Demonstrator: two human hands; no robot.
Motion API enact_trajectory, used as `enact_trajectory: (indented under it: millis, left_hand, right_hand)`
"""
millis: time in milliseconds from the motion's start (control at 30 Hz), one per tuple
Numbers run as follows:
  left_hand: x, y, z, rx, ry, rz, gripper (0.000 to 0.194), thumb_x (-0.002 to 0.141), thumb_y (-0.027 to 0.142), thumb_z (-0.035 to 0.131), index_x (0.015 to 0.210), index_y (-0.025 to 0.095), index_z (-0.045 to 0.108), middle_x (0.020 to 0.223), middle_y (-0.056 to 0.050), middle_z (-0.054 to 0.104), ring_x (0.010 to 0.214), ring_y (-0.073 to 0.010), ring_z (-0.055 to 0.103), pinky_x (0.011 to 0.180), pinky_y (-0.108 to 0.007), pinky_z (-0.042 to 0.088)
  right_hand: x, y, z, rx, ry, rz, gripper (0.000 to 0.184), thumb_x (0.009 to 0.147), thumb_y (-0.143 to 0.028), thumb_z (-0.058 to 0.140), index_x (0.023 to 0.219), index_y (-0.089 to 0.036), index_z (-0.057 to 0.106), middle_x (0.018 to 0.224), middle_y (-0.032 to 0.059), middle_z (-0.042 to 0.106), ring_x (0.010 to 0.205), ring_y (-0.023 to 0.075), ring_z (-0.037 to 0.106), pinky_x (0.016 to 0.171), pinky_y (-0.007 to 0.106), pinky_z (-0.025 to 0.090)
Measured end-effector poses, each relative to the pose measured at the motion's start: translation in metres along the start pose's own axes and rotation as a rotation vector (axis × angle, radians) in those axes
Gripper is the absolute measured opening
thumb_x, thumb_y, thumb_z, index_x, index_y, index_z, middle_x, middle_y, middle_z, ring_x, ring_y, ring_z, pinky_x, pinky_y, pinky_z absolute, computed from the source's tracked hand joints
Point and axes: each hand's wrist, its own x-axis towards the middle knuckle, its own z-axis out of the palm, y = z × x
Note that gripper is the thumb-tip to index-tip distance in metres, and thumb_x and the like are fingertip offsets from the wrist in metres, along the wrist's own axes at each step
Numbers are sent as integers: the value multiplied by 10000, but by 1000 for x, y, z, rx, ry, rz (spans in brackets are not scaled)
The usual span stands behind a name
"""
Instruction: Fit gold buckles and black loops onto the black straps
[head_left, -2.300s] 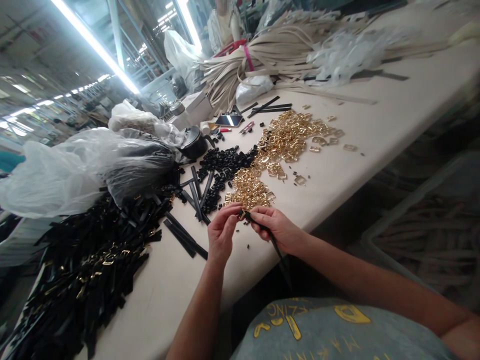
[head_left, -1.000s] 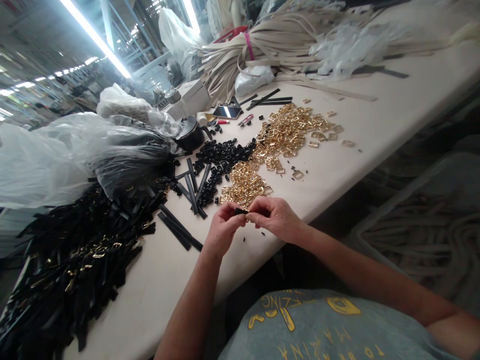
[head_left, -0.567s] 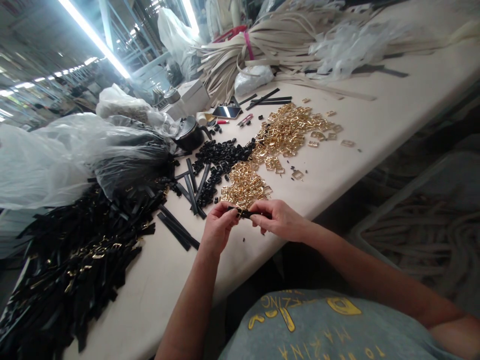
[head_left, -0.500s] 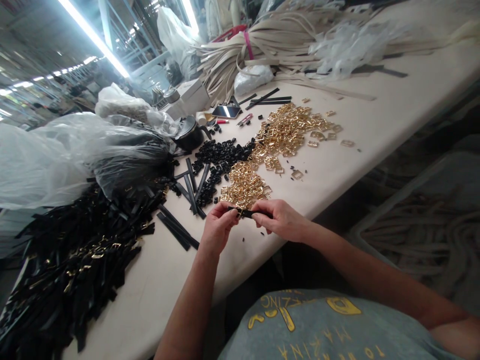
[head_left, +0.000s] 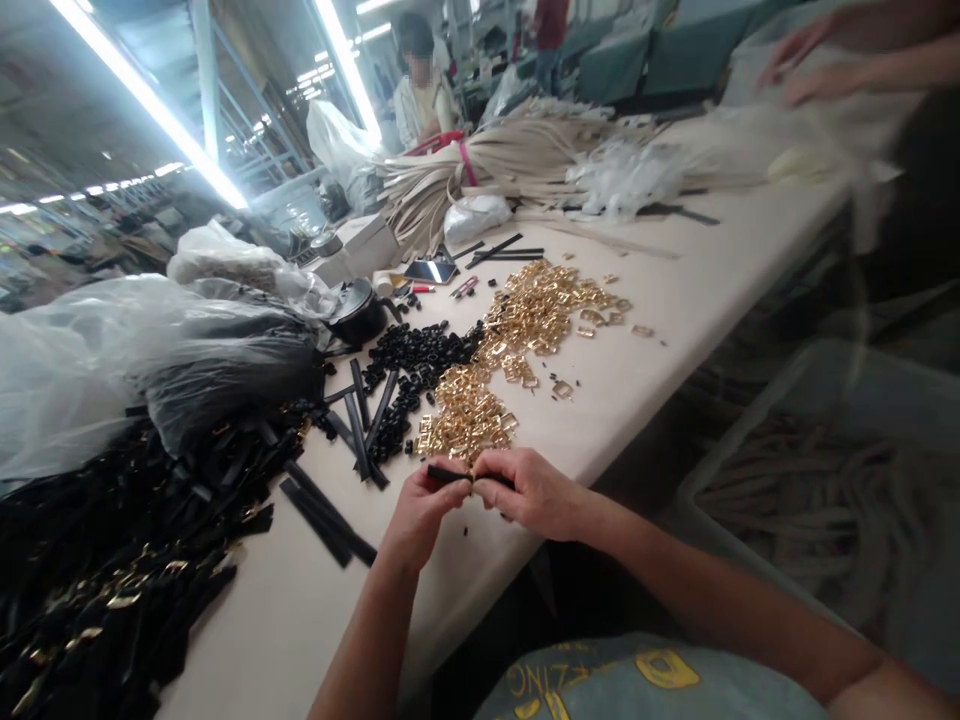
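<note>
Pinched between the fingers of my left hand (head_left: 431, 503) and my right hand (head_left: 529, 492) is a black strap (head_left: 448, 473), held over the table's near edge. A bit of gold metal shows where my fingertips meet; its shape is mostly hidden. Just beyond my hands lies a heap of gold buckles (head_left: 466, 410), which runs on into a larger gold pile (head_left: 544, 310). Small black loops (head_left: 424, 352) are heaped to the left of the gold. Loose black straps (head_left: 326, 520) lie on the table left of my left hand.
A mass of black straps with gold buckles (head_left: 120, 590) covers the left side, under plastic bags (head_left: 150, 340). A black lidded pot (head_left: 358, 312), a phone (head_left: 431, 271) and bundled beige strips (head_left: 517, 150) stand farther back. Another person's hands (head_left: 817, 65) are at upper right.
My view has tilted up, so the table sits lower and other people now show at the back. The strap's end now sticks out over my left hand, and my hands are closer together.
</note>
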Motion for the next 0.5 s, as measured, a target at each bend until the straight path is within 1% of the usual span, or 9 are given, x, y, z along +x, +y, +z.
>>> enact_trajectory:
  millis: [100,233,300,400,500]
  left_hand:
    - [-1,-7,-4,43,4,22,202,686,300,796,728,171,645,719,0,570,642,-111,477,626,-239,400]
    - [0,-12,-7,134,62,21,243,689,369,795,726,167,663,558,28,479,556,-104,416,552,-227,362]
    - [-1,-11,-7,131,71,23,275,664,391,809,726,156,681,548,18,498,539,-104,416,533,-228,366]
    - [-2,-8,-5,53,94,24,327,602,403,844,740,139,709,584,-11,558,542,-108,450,525,-230,397]
    - [-2,-6,-4,-21,154,-19,356,522,389,882,720,141,723,591,-18,581,526,-101,454,504,-223,409]
  right_hand:
    - [-2,0,1,18,6,5,110,854,-186,550,770,-165,617,614,-33,558,541,87,488,525,199,370]
    - [-1,7,2,12,58,38,80,809,-147,569,739,-159,607,612,-41,555,508,67,473,484,176,349]
    - [0,10,2,74,72,74,84,809,-162,574,728,-155,597,608,-44,549,484,57,462,454,162,340]
    - [0,14,0,232,27,130,97,843,-217,570,780,-149,601,620,-43,557,451,49,454,412,147,350]
    - [0,18,-2,349,-50,126,132,865,-272,588,843,-142,604,655,-32,578,447,44,471,404,139,372]
